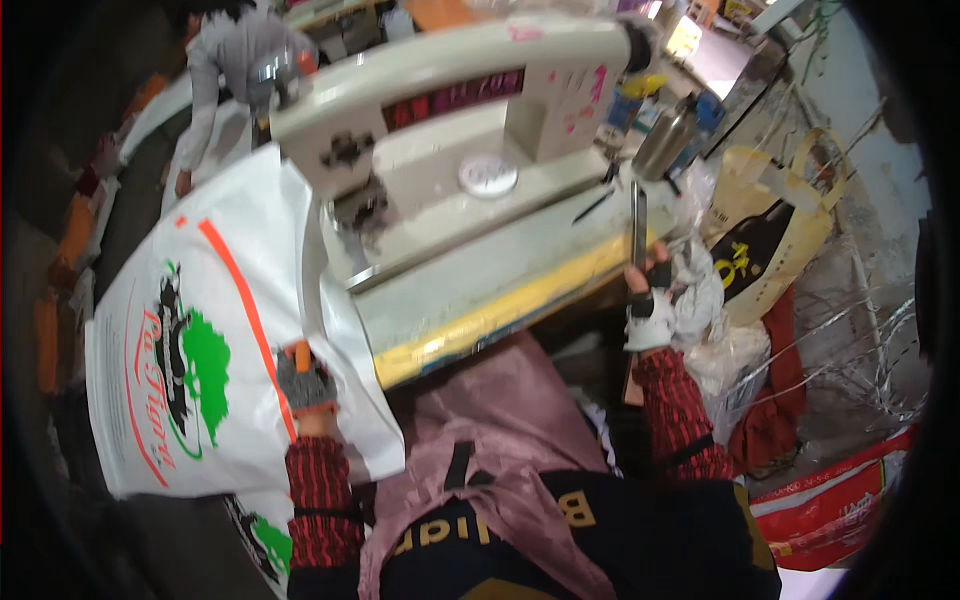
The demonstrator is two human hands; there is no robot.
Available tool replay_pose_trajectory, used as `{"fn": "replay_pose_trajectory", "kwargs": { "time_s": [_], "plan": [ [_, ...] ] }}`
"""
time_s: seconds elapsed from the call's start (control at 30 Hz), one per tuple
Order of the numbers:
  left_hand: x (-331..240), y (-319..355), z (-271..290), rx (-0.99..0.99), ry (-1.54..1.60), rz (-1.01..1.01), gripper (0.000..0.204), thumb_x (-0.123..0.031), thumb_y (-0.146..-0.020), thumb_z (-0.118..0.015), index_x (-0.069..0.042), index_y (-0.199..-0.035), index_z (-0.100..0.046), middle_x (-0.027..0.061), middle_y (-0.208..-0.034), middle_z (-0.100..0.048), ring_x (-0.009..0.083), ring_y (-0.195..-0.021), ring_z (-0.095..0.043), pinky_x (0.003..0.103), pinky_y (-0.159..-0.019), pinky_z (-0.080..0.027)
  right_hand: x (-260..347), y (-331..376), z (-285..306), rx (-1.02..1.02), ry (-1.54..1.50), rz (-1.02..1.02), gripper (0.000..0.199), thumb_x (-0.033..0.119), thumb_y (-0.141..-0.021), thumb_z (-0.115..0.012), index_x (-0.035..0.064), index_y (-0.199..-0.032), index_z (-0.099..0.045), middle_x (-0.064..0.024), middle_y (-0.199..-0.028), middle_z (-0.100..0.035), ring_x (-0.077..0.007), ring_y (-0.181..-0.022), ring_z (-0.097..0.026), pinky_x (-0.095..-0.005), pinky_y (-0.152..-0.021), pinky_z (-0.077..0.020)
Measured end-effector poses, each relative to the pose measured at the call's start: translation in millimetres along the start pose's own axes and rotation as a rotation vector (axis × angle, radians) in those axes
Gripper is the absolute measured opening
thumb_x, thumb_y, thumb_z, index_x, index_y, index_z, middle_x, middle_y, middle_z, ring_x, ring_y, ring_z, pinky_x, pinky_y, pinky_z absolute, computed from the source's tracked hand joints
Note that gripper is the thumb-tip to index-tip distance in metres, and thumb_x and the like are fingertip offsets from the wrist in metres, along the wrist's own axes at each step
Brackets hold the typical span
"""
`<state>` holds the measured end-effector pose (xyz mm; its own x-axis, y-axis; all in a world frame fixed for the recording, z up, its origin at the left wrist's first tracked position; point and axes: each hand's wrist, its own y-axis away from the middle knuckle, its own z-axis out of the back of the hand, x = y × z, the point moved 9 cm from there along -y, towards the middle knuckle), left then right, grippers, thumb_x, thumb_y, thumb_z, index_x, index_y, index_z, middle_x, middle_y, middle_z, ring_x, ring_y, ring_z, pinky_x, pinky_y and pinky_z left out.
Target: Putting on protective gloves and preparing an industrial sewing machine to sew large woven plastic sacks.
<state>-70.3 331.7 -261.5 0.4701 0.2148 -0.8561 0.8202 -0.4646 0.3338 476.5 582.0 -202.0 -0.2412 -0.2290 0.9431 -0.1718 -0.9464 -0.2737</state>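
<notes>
A large white printed sack (240,330), with a green picture and an orange stripe, drapes over the left end of a sewing machine (450,90). On the sack's face lies my left hand (303,380), in a grey glove with orange on a finger; its fingers look curled against the sack. Beyond the front right corner of the machine bed, my right hand (650,305) grips an upright, narrow grey metal tool (638,225), blade-like in shape. That hand wears a white covering with dark finger parts. The needle area is partly hidden by the sack's raised edge.
A white round disc (488,176) sits on the machine bed, which has a yellow front edge (500,320). A metal bottle (665,138) and a beige carrier bag (770,215) stand at the right. Another person (235,70) is at the far left. A red sack (835,505) lies lower right.
</notes>
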Motion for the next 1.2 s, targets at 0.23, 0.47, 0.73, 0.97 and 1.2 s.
{"fn": "replay_pose_trajectory", "kwargs": {
  "time_s": [0.23, 0.47, 0.73, 0.97, 1.2],
  "plan": [
    [-11, -3, -12, 0.099, 0.049, -0.035, 0.032, -0.031, -0.095, -0.043, -0.001, -0.093, -0.054, 0.0085, -0.065, -0.053, 0.0156, -0.047, -0.049, 0.024, -0.04, -0.042, 47, 26, -58, 0.245, -0.223, -0.084, 0.066, 0.013, -0.083, -0.064, 0.0066, -0.141, -0.033, 0.0001, -0.103, -0.046, -0.0108, -0.091, -0.045, -0.0236, -0.081, -0.0396],
    [-70, 73, -40, -0.046, -0.926, -0.851, 0.023, -0.012, -0.088, -0.058, -0.001, -0.107, -0.051, 0.0079, -0.086, -0.057, 0.0158, -0.066, -0.056, 0.026, -0.057, -0.048, 60, 125, -86, 0.551, -0.218, -0.219, 0.08, 0.022, -0.075, -0.069, 0.0055, -0.143, -0.03, -0.0062, -0.128, -0.043, -0.0178, -0.116, -0.04, -0.0315, -0.101, -0.0308],
    [103, 184, -116, 0.957, -1.433, -0.887, 0.049, -0.038, -0.083, -0.061, -0.004, -0.117, -0.054, 0.0183, -0.106, -0.058, 0.0366, -0.098, -0.055, 0.044, -0.089, -0.043, 32, 174, -76, 0.627, -0.141, -0.326, 0.082, 0.016, -0.076, -0.065, 0.003, -0.144, -0.023, -0.0107, -0.125, -0.049, -0.0172, -0.111, -0.047, -0.029, -0.094, -0.0369],
    [224, 200, -42, 1.609, -1.714, 0.155, 0.075, -0.067, -0.083, -0.044, -0.001, -0.12, -0.051, 0.0245, -0.106, -0.062, 0.0408, -0.101, -0.059, 0.044, -0.083, -0.047, 25, 177, -65, 0.66, -0.184, -0.464, 0.081, 0.026, -0.074, -0.069, 0.0095, -0.143, -0.031, -0.0179, -0.131, -0.043, -0.0239, -0.124, -0.039, -0.0351, -0.102, -0.0311],
    [225, 210, -39, 1.665, -1.44, -0.004, 0.066, -0.059, -0.087, -0.045, -0.004, -0.121, -0.052, 0.0232, -0.109, -0.061, 0.0379, -0.103, -0.058, 0.04, -0.085, -0.046, 28, 174, -70, 0.739, -0.103, -0.369, 0.078, 0.024, -0.075, -0.067, 0.011, -0.143, -0.031, -0.0153, -0.133, -0.042, -0.0221, -0.125, -0.039, -0.0362, -0.102, -0.0313]
  ]
}}
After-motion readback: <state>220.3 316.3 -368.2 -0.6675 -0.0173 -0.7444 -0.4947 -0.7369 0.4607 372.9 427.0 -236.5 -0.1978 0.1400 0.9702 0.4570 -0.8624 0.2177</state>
